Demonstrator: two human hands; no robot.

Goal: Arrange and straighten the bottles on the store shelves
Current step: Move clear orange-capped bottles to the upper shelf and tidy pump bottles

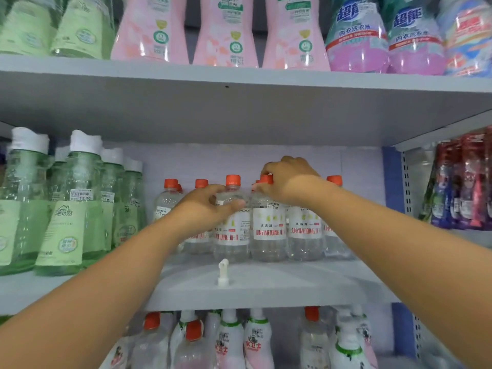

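At frame centre, on the middle shelf (266,286), clear orange-capped bottles (303,230) stand clustered. I have my left hand (205,209) curled round one bottle's shoulder (231,222), likely to steady it, while my right hand (285,182) pinches its neighbour's cap (266,179), probably to turn the label forward. Green bottles (72,203) fill the left of the frame.

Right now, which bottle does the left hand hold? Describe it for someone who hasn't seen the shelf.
On the middle shelf, find the cluster of clear bottles with orange caps. The left hand grips the front-row bottle just left of the one whose cap the right hand pinches; its cap stands uncovered.
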